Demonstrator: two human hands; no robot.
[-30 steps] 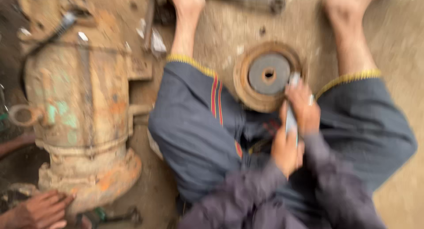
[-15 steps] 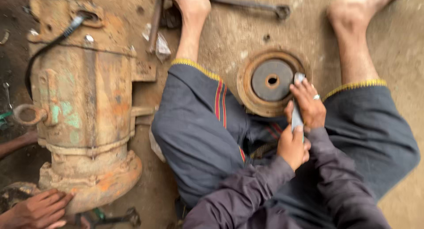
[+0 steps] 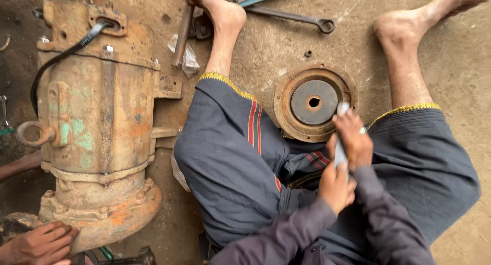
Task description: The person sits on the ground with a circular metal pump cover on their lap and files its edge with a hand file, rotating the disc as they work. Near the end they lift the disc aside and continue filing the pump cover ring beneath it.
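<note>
I sit on the dirt floor with my legs spread. A rusty round end cover (image 3: 288, 107) with a grey centre disc lies between my knees. Both hands hold a thin grey flat tool (image 3: 341, 151) whose tip rests on the cover's near right rim. My right hand (image 3: 354, 141) grips it high up, close to the rim. My left hand (image 3: 335, 187) is closed round its lower end, just above my lap.
A big rusty motor housing (image 3: 97, 122) with a black cable lies at the left. Another person's hand (image 3: 38, 243) rests at its bottom end, and an arm (image 3: 15, 165) lies beside it. Wrenches (image 3: 294, 15), a metal rod (image 3: 182, 36) and a crumpled plastic bag (image 3: 189, 58) lie beyond my feet.
Both hands stay on the grey tool at the cover's rim, shifting only slightly. The view has steadied and its blur has gone.
</note>
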